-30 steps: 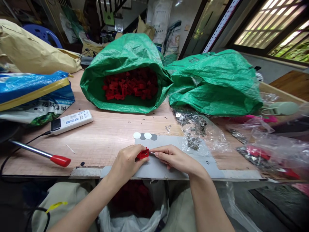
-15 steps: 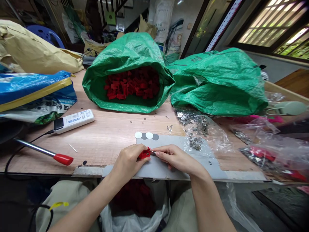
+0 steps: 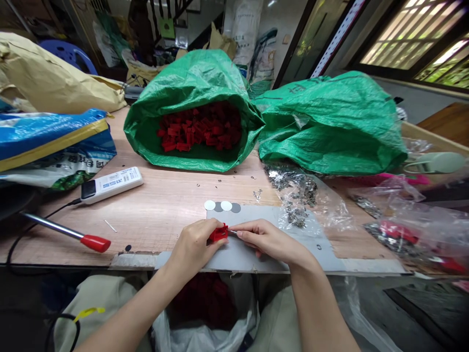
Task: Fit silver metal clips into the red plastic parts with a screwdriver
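Between the thumb and fingers of my left hand [image 3: 195, 243] is a small red plastic part [image 3: 219, 233], held above the grey mat [image 3: 252, 261]. My right hand [image 3: 266, 239] is closed in a pinch on a thin metal piece [image 3: 232, 231], whose tip meets the right side of the red part. Whether that piece is a tool or a fitting I cannot make out. Beyond my hands, a row of white and grey discs [image 3: 226, 206] lies at the mat's far edge. Small metal parts [image 3: 296, 215] are heaped on clear plastic to the right.
A green sack [image 3: 194, 164] full of red parts lies open at the back, beside another green sack [image 3: 330, 127]. On the left are a white power bank [image 3: 113, 185] and a red-tipped lever [image 3: 95, 243]. A bag [image 3: 205, 337] with red parts hangs below the table edge.
Both hands stay in almost the same place, still holding the red part and the metal piece together. The camera view has shifted very slightly.
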The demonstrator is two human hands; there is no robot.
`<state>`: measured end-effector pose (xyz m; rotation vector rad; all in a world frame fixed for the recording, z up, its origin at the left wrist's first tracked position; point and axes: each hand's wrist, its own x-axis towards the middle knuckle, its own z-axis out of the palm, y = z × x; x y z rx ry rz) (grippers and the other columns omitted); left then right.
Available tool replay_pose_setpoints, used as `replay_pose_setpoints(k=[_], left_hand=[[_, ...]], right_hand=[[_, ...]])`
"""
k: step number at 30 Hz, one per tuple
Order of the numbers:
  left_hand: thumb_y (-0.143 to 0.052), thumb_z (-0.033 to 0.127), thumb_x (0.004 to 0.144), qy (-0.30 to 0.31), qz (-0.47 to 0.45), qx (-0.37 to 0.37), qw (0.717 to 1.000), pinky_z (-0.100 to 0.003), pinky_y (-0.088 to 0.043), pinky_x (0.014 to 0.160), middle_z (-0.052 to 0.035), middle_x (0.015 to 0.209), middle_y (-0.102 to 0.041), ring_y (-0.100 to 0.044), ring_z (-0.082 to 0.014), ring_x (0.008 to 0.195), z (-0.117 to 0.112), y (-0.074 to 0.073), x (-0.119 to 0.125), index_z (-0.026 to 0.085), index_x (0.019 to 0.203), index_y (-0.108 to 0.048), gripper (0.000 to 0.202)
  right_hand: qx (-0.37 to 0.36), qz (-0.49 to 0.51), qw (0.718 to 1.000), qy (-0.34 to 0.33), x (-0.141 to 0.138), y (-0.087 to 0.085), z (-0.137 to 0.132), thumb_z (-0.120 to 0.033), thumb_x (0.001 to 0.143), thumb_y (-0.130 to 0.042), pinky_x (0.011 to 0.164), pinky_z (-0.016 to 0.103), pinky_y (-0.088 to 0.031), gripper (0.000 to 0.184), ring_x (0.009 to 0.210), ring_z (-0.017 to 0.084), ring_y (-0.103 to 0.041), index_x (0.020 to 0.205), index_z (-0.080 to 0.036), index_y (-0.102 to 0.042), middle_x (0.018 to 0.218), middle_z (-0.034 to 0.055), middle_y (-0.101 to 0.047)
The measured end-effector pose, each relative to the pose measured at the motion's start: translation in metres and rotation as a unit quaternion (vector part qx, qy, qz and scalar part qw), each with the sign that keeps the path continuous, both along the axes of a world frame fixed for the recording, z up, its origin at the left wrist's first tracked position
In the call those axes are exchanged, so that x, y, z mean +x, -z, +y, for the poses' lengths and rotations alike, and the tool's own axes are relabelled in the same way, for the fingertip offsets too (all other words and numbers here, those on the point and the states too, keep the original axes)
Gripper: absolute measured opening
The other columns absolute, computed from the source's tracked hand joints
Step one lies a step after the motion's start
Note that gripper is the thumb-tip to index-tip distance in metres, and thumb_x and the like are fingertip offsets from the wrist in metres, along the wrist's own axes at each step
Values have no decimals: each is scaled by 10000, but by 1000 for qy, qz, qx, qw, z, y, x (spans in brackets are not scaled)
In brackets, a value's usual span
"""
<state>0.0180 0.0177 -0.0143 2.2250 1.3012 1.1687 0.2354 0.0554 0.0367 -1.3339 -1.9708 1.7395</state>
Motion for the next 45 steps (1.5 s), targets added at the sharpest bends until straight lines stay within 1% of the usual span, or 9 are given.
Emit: replay_pose_setpoints(k=[5,14,17,20,23,25,28,34,45], left_hand=[[-756,214,814,-9,3,-11,1000,-270,-510,666,0,862,-719,-689,-173,762,0,-1,0,215,970,-594,225],[-774,179,785,-8,1,-21,1000,-267,-518,658,-7,867,-732,-697,-178,752,1,-3,0,214,929,-589,237],[-762,183,794,-10,3,-29,1000,-274,-524,666,-16,884,-740,-703,-185,764,1,-4,1,216,932,-590,223],[-757,193,798,-15,9,-29,999,-273,-517,646,-12,852,-734,-698,-184,740,1,-5,1,214,927,-588,214],[-762,190,788,-27,6,-28,999,-273,-518,646,-7,840,-732,-696,-182,728,1,-6,2,211,928,-590,222],[-763,185,783,-34,-1,-32,999,-273,-525,658,-9,850,-733,-696,-179,733,1,-6,2,209,935,-593,229],[-763,189,783,-35,-7,-39,999,-275,-528,669,-12,856,-728,-693,-179,744,0,-6,2,204,938,-593,230],[-733,222,824,-28,2,-42,999,-280,-509,658,-15,847,-718,-674,-179,737,0,-4,3,207,952,-595,190],[-708,252,855,-32,13,-30,999,-290,-509,670,-31,870,-712,-673,-192,767,-2,-1,5,212,942,-594,149]], right_hand=[[-3,0,1000,2,0,2,2,-407,933,-517,437,176,-383,456,525,86,-384,1290,-174,-679,618,-44,-359],[35,-32,999,-5,-7,-2,-1,-381,939,-496,409,190,-298,423,477,93,-363,1225,-164,-721,577,-15,-509],[83,-32,996,-5,-15,-7,-4,-338,937,-491,509,220,-403,373,554,134,-481,1126,-181,-771,644,22,-628],[139,-19,990,5,-19,-8,-7,-319,939,-484,713,274,-485,350,783,207,-605,1061,-212,-794,812,57,-718],[101,-23,995,17,-17,-3,-6,-374,943,-483,594,256,-474,380,632,166,-551,1131,-206,-767,721,42,-663],[45,-10,999,20,-13,0,-4,-429,935,-496,470,226,-420,435,505,118,-440,1193,-173,-735,599,-5,-526],[18,20,999,28,-9,4,-2,-471,930,-510,432,204,-409,485,486,95,-399,1228,-146,-711,581,-39,-398],[38,-16,998,37,-11,6,-3,-430,945,-497,425,196,-414,445,489,90,-432,1235,-168,-711,649,6,-565],[33,-10,999,18,-8,5,-2,-442,940,-515,450,205,-406,450,512,94,-453,1242,-173,-712,725,24,-644]])
